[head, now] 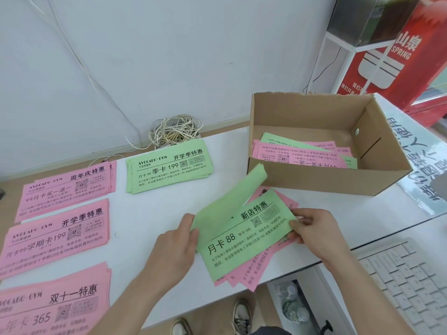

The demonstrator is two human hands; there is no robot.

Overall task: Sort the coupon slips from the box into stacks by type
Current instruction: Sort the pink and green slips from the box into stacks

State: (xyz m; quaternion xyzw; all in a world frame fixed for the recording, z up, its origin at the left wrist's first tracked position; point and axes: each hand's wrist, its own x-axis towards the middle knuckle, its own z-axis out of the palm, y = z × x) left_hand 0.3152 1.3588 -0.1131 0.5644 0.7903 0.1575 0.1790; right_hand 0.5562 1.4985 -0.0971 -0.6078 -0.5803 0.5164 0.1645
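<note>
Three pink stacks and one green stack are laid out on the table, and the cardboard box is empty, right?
Not empty: the head view shows pink and green slips lying in the cardboard box. Three pink stacks and one green stack are laid out on the table, as you said.

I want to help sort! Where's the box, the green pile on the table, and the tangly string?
cardboard box (314,177), head view, on its front wall.
green stack (169,166), head view, middle of the top slip.
tangled cord (175,131), head view, middle of the tangle.
</note>
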